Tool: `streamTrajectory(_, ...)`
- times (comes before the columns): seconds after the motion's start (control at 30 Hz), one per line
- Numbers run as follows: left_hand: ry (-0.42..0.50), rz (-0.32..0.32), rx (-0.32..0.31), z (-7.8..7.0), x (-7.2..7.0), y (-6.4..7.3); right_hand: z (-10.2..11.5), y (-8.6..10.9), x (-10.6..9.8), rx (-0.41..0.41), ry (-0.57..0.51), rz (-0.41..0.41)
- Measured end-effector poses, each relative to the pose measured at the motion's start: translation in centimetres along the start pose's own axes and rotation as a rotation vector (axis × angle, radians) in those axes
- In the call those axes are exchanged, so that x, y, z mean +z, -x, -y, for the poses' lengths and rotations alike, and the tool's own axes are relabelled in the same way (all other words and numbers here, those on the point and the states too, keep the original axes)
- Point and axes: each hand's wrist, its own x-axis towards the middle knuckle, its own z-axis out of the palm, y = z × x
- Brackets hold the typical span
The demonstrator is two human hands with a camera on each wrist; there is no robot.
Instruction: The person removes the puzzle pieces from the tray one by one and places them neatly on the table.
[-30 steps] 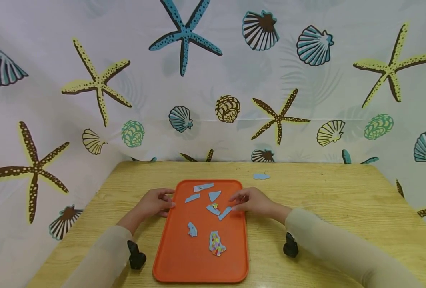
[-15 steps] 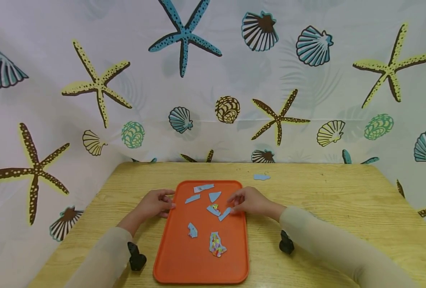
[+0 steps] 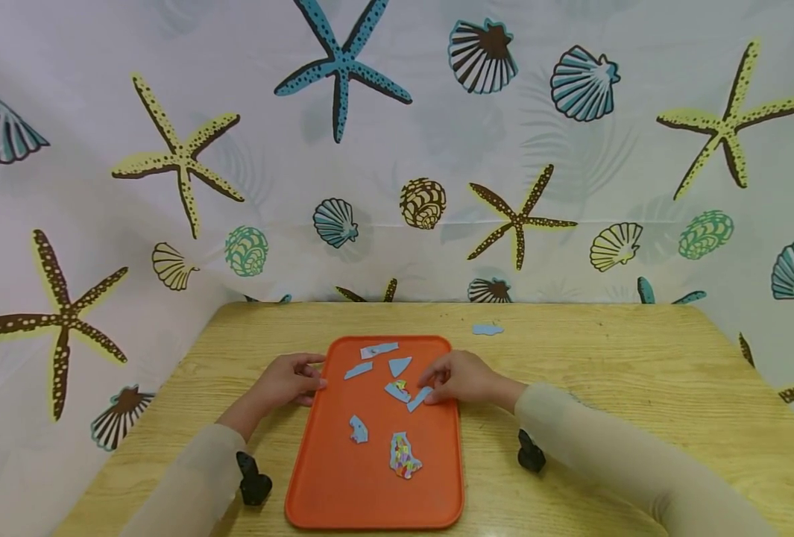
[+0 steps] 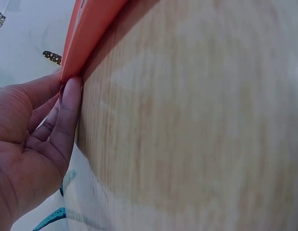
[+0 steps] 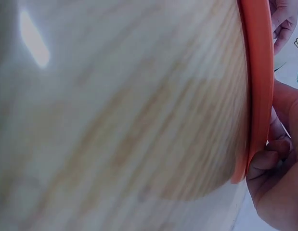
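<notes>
Right hand (image 3: 462, 375) shifted slightly inward over rectangular orange plastic tray (image 3: 343, 488) since earlier frame; thumb tip at narrow light-blue paper strip (image 3: 418, 400) in tray's right half, pinching or merely touching: cannot tell. Left hand (image 3: 286, 381) pinches tray's left rim between thumb and fingers.

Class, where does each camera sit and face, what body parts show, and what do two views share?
Head: on the head, facing forward and down at the orange tray; sleeves, left hand and right hand show.
Left wrist: on that wrist, facing tray edge and table; left hand shows.
Right wrist: on that wrist, facing the opposite edge; right hand and left fingers show.
Both wrist views share tray and table.
</notes>
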Motion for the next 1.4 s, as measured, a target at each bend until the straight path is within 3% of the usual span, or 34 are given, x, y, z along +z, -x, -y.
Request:
streamTrajectory(0.2, -0.007, 0.004, -0.004, 0.10, -0.08, -0.05, 0.09, 0.00, 0.11, -0.026, 0.033, 0.003)
streamTrajectory(0.67, -0.009, 0.004, -0.002, 0.02, -0.04, 0.05, 0.63, 0.11, 0.19, 0.010, 0.040, 0.002)
streamTrajectory(0.93, -0.002, -0.001, -0.013, 0.03, -0.05, -0.12, 0.63, 0.24, 0.13, -0.023, 0.061, -0.011)
streamTrajectory(1.2, -0.004, 0.004, 0.006, -0.12, 0.05, -0.06, 0.49, 0.26, -0.12, -0.007, 0.023, 0.005)
streamTrajectory(1.4, -0.006, -0.030, -0.015, -0.27, 0.29, -0.04, 0.43, 0.30, -0.25, 0.002, -0.009, 0.011)
